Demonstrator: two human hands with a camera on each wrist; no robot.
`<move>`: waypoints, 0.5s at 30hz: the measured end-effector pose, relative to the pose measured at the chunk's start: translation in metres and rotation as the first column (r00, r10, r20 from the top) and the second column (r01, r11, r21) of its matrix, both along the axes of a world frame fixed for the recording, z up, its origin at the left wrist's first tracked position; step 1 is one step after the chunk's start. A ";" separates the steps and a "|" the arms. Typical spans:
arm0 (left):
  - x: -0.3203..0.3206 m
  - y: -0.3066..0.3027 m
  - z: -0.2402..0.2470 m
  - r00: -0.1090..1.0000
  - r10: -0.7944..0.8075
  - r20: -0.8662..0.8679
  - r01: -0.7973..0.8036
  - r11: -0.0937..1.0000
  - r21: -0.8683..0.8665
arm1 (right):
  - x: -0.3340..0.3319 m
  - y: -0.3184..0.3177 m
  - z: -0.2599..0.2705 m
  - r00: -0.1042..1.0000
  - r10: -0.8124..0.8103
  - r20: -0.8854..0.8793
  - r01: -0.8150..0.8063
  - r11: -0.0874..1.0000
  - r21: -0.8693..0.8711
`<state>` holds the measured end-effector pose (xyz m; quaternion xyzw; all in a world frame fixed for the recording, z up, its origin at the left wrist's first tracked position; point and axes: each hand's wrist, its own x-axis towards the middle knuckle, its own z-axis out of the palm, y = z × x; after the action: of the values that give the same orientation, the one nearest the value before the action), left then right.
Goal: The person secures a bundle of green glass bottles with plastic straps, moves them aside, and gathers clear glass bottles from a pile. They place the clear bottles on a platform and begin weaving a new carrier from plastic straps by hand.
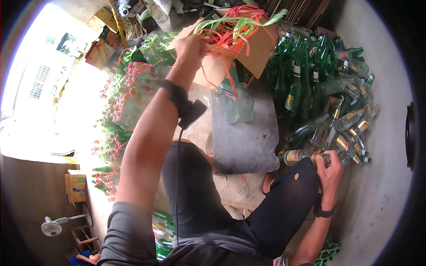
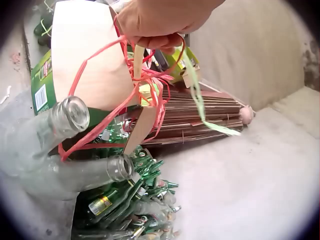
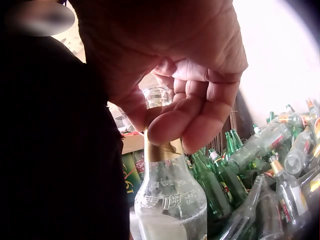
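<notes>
Two clear glass bottles (image 1: 244, 104) stand upright on a dark board (image 1: 244, 150). Beyond them, my left hand (image 1: 191, 51) has its fingers curled over the edge of a cardboard box (image 1: 257, 51) strewn with red and green plastic strips (image 1: 230, 33). The left wrist view shows this hand (image 2: 165, 20) among the red strips (image 2: 100, 127). By the right knee, my right hand (image 1: 329, 173) grips a clear labelled bottle (image 1: 296, 156) by its neck. In the right wrist view, the thumb and fingers of this hand (image 3: 185, 100) pinch the gold neck label (image 3: 162, 151) of the bottle (image 3: 170, 200).
Green and clear bottles (image 1: 306, 88) are heaped on the right against a pale wall (image 1: 377, 190). Bundles of bottles tied with strips (image 1: 133, 75) line the left side. A fan (image 1: 51, 227) and a small carton (image 1: 76, 186) are at the lower left.
</notes>
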<state>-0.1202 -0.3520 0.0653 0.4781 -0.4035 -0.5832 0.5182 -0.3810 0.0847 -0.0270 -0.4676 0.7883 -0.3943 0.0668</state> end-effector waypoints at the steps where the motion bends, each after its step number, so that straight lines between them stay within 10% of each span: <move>1: 0.008 -0.003 -0.005 1.000 0.002 -0.001 -0.002 1.000 0.003 | -0.002 0.002 -0.002 1.000 0.000 -0.019 0.000 1.000 0.000; 15: 0.052 -0.005 -0.034 0.963 -0.074 0.257 0.099 0.992 -0.082 | 0.001 -0.051 0.087 0.997 0.043 -0.066 -0.048 0.996 -0.073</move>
<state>-0.0680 -0.3568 0.0308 0.5056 -0.5141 -0.5195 0.4584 -0.3803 0.0340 0.0599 -0.5001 0.7639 -0.4066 0.0330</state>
